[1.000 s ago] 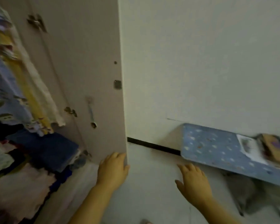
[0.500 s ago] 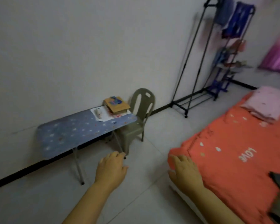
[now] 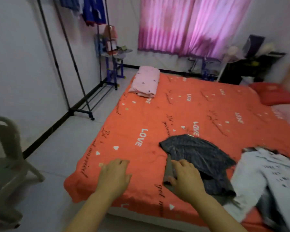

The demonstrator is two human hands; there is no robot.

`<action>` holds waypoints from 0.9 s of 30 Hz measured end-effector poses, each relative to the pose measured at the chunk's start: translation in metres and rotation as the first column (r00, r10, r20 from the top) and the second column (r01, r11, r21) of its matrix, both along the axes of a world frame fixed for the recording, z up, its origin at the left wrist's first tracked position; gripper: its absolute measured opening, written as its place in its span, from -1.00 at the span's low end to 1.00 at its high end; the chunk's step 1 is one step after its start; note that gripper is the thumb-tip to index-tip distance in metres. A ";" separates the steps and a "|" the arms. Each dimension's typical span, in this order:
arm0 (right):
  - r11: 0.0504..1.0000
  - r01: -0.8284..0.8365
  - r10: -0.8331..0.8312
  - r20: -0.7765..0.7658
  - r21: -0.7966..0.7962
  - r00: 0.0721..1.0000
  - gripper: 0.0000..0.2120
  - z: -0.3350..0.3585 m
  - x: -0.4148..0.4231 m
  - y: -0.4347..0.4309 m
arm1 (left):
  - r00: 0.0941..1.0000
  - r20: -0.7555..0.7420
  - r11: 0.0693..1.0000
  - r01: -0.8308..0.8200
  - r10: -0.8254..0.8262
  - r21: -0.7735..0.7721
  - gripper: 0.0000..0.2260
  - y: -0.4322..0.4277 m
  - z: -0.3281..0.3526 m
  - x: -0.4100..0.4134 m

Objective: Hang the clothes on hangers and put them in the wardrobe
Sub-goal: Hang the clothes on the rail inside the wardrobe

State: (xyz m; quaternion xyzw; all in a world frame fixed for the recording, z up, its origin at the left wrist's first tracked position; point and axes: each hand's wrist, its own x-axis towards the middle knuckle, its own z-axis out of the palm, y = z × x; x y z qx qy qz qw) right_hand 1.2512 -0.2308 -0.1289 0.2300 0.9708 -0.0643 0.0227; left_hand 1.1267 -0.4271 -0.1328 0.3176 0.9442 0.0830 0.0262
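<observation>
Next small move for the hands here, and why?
Probably close the right hand on the dark garment and lift it off the bed: that hand lies on its near edge, grip unclear, the left hand is open beside it, and the garment is not yet hung.

- Bed (image 3: 141, 114): covered edge to edge by an orange-red sheet printed with "LOVE" and small hearts.
- Far left corner: folded pink blanket (image 3: 146, 82), lying flat.
- Far right: red pillow (image 3: 273, 94) (right end hidden by blur).
- Near edge, right of centre: dark grey garment (image 3: 196, 154), crumpled on the sheet.
- Just beside it, further right: white garment (image 3: 264, 174) with black lettering, blurred.
</observation>
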 end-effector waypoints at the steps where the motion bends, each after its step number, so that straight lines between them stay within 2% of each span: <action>1: 0.999 0.036 -0.036 -0.001 -0.007 0.999 -0.50 -0.004 0.000 0.015 | 0.999 0.005 0.999 0.037 -0.037 0.003 -0.55 0.020 -0.003 -0.007; 8: 0.961 0.276 -0.275 0.061 -0.016 0.960 -0.45 -0.020 -0.012 0.101 | 0.955 0.048 0.956 0.290 -0.291 0.038 -0.58 0.144 -0.025 -0.061; 15: 0.912 0.407 -0.402 0.097 -0.050 0.911 -0.46 -0.025 -0.025 0.166 | 0.899 0.101 0.905 0.421 -0.426 0.068 -0.62 0.239 -0.030 -0.092; 20: 0.905 0.417 -0.408 0.107 -0.084 0.907 -0.46 -0.041 -0.047 0.224 | 0.894 0.147 0.906 0.417 -0.423 0.070 -0.58 0.303 -0.042 -0.111; 27: 0.937 0.304 -0.266 0.210 -0.173 0.941 -0.46 -0.099 -0.099 0.346 | 0.928 0.230 0.953 0.301 -0.291 -0.009 -0.56 0.404 -0.088 -0.139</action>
